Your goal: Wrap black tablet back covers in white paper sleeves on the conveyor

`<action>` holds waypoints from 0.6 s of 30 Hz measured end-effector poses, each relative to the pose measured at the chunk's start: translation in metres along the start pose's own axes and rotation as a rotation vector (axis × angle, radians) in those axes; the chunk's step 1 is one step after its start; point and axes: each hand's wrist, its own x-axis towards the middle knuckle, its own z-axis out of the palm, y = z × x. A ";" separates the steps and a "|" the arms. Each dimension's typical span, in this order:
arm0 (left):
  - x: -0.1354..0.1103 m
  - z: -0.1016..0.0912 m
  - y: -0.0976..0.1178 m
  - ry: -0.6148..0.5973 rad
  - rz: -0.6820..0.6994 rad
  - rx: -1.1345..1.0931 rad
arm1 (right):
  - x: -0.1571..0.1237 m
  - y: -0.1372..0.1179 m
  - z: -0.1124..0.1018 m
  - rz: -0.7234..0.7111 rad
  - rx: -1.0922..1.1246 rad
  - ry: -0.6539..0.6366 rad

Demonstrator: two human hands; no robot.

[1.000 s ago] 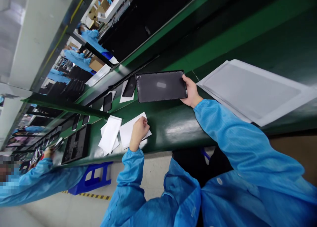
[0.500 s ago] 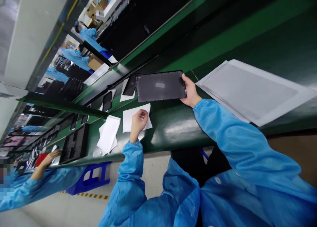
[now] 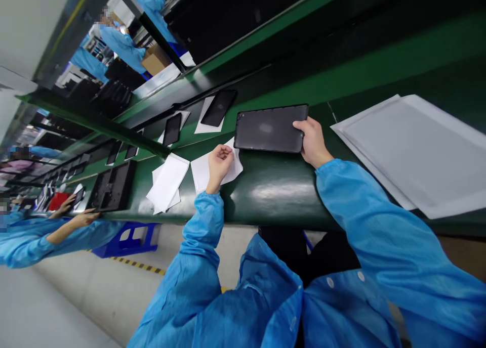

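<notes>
My right hand [image 3: 313, 141] grips a black tablet [image 3: 266, 129] by its right end, thumb on the upper face. The tablet has a thin raised rim, small marks in its upper left corner and a pale patch in the middle. It is held over the green bench. To the left, my left hand [image 3: 220, 165] is closed, fingers curled over a white sheet of paper [image 3: 200, 169]. Whether those fingers pinch the sheet or something small is hidden. Behind it, another dark tablet [image 3: 219, 107] lies on white paper.
Translucent white sheets [image 3: 421, 150] lie on the green bench [image 3: 281, 201] at right. White papers [image 3: 169, 183], a black tray [image 3: 114, 188] and a smaller dark device [image 3: 172, 129] lie left. A green post [image 3: 94, 128] crosses there. A co-worker's hand [image 3: 85, 217] touches the tray.
The tablet has tipped flatter, and my right thumb lies further over its face. The paper under my left hand has turned a little. The co-worker's second hand has come into view.
</notes>
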 end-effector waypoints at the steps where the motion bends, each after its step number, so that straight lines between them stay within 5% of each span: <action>1: 0.000 0.000 0.000 0.006 0.005 0.004 | 0.000 0.001 -0.001 0.001 -0.030 -0.016; 8: -0.001 0.002 0.003 0.088 0.070 0.097 | -0.003 0.001 -0.002 -0.037 -0.158 -0.097; 18: -0.005 0.009 0.008 0.100 0.176 0.138 | -0.021 -0.010 0.010 0.140 -0.135 -0.336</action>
